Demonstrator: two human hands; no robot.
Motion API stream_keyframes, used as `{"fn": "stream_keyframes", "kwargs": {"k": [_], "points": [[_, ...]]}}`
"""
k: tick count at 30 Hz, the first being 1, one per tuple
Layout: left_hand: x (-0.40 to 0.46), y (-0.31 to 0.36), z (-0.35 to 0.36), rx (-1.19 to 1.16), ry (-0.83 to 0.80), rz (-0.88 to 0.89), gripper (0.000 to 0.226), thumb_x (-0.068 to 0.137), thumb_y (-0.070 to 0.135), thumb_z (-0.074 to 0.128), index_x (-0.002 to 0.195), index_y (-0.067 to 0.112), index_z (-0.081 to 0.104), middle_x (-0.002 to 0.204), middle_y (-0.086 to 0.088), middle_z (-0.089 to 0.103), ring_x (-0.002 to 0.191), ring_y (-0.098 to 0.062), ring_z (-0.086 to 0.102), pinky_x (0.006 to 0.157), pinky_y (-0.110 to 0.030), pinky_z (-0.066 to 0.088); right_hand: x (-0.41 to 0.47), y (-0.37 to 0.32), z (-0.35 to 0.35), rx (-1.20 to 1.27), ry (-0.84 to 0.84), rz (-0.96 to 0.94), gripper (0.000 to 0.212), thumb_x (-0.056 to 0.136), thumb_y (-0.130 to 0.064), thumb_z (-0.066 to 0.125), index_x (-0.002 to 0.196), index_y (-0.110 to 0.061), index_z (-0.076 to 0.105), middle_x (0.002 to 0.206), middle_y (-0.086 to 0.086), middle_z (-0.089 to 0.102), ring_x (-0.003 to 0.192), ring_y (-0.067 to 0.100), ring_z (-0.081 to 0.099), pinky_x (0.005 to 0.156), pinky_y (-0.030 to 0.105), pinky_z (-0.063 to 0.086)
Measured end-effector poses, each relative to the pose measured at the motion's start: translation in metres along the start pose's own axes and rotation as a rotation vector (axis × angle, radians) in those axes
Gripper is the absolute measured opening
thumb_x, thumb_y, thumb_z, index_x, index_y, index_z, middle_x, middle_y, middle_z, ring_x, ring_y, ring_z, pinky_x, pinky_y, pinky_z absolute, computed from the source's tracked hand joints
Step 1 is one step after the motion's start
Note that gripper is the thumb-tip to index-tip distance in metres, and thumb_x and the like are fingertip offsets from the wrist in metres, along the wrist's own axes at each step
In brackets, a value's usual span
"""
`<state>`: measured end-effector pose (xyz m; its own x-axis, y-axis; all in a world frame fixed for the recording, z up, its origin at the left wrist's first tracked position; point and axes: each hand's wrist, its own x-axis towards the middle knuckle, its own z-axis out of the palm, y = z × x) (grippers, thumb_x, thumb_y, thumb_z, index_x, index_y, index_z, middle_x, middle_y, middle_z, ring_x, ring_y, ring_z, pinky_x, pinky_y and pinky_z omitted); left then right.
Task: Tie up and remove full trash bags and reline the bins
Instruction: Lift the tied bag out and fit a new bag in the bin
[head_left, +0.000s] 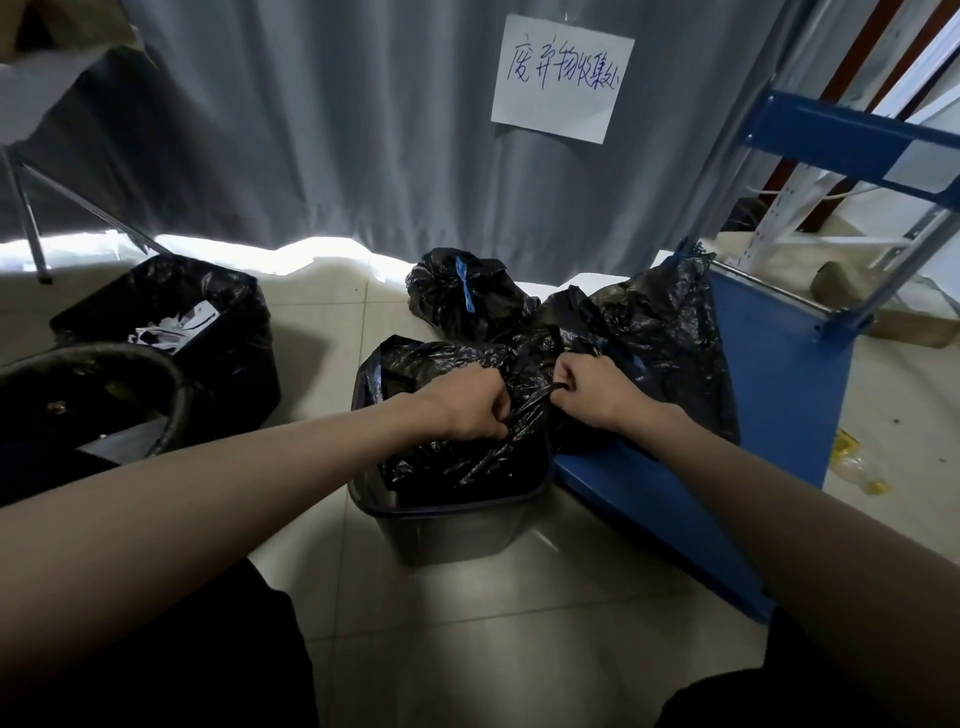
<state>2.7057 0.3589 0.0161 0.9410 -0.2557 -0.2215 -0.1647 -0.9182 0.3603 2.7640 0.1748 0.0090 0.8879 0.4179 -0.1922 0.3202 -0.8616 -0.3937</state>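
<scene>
A black trash bag (457, 457) fills a grey bin (457, 535) on the tiled floor in the middle of the view. My left hand (462, 405) grips a bunched part of the bag's top. My right hand (597, 395) pinches another strip of the same bag close beside it, and the plastic is pulled taut between the two hands. Behind the bin lies a tied black bag (462, 296) with a blue tie. Another black bag (660, 338) rests on a blue cart.
To the left stands a black-lined bin (208, 332) holding paper scraps, with a round black bin (93, 400) in front of it. The blue cart (779, 374) is at the right. A grey curtain with a handwritten paper sign (561, 78) hangs behind. Yellow litter (852, 462) lies far right.
</scene>
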Motion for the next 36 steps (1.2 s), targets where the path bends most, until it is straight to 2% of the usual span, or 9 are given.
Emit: {"fn": "stream_keyframes", "kwargs": {"k": [4,10,14,18,23,29,32,34,36], "points": [[0.003,0.004,-0.004,-0.088,0.032,0.014,0.021,0.077,0.022,0.072,0.061,0.023,0.059,0.068,0.005,0.063,0.075,-0.017,0.061,0.078,-0.031,0.052,-0.010,-0.008,-0.001,-0.222,-0.141,-0.208,0.039,0.077,-0.019,0.069,0.109,-0.027,0.049,0.110,-0.004,0.035,0.104,0.015,0.035,0.092,0.036,0.036],[-0.005,0.011,0.001,-0.088,0.002,0.081,0.015,0.077,0.019,0.075,0.070,0.022,0.062,0.066,0.007,0.059,0.069,-0.015,0.055,0.070,-0.026,0.043,-0.017,-0.016,0.000,-0.183,-0.178,-0.302,0.030,0.074,-0.013,0.070,0.086,-0.026,0.045,0.093,-0.005,0.048,0.089,0.019,0.049,0.078,0.040,0.046],[-0.012,0.012,0.002,-0.091,-0.027,0.080,0.017,0.073,0.019,0.079,0.075,0.023,0.062,0.065,0.012,0.057,0.066,-0.010,0.054,0.067,-0.023,0.043,-0.024,-0.005,0.002,-0.114,-0.212,-0.293,0.032,0.072,-0.004,0.069,0.075,-0.026,0.046,0.074,-0.010,0.051,0.068,0.010,0.047,0.060,0.027,0.038],[-0.023,0.008,-0.003,-0.115,-0.028,0.091,0.018,0.073,0.018,0.080,0.072,0.023,0.063,0.064,0.011,0.060,0.060,-0.003,0.053,0.065,-0.019,0.042,-0.029,0.006,0.005,-0.091,-0.207,-0.275,0.030,0.075,-0.008,0.077,0.071,-0.025,0.053,0.071,-0.010,0.057,0.068,0.006,0.051,0.061,0.018,0.037],[-0.042,-0.001,-0.004,-0.104,-0.014,0.115,0.019,0.073,0.021,0.081,0.069,0.024,0.062,0.066,0.010,0.063,0.062,-0.002,0.056,0.062,-0.014,0.041,-0.037,0.015,0.009,-0.073,-0.227,-0.251,0.026,0.076,-0.019,0.082,0.070,-0.027,0.059,0.075,-0.008,0.062,0.073,0.002,0.055,0.064,0.019,0.040],[-0.068,-0.003,0.001,-0.030,-0.018,0.183,0.016,0.073,0.025,0.079,0.074,0.023,0.063,0.067,0.012,0.062,0.063,0.000,0.056,0.065,-0.021,0.045,-0.044,0.019,0.015,-0.137,-0.266,-0.243,0.032,0.083,-0.027,0.077,0.061,-0.016,0.055,0.058,-0.008,0.051,0.060,0.006,0.048,0.066,0.033,0.044],[-0.079,-0.002,0.009,0.143,-0.029,0.249,0.014,0.075,0.032,0.072,0.081,0.027,0.061,0.081,0.011,0.064,0.077,-0.009,0.059,0.071,-0.030,0.050,-0.047,0.015,0.019,-0.249,-0.325,-0.257,0.008,0.087,-0.027,0.069,0.085,-0.019,0.072,0.083,-0.008,0.067,0.084,0.009,0.060,0.081,0.036,0.052],[-0.084,-0.003,0.014,0.261,-0.030,0.329,0.012,0.076,0.031,0.068,0.087,0.029,0.062,0.091,0.010,0.066,0.087,-0.014,0.061,0.079,-0.033,0.049,-0.049,0.012,0.020,-0.295,-0.383,-0.212,0.028,0.088,-0.016,0.060,0.111,-0.026,0.071,0.117,-0.002,0.066,0.113,0.019,0.057,0.096,0.037,0.049],[-0.088,-0.004,0.016,0.367,-0.041,0.404,0.013,0.080,0.030,0.064,0.093,0.030,0.065,0.098,0.012,0.066,0.092,-0.013,0.061,0.088,-0.032,0.044,-0.051,0.009,0.020,-0.305,-0.379,-0.186,0.045,0.086,-0.004,0.048,0.117,-0.029,0.069,0.127,0.001,0.061,0.119,0.024,0.055,0.099,0.038,0.048]]}}
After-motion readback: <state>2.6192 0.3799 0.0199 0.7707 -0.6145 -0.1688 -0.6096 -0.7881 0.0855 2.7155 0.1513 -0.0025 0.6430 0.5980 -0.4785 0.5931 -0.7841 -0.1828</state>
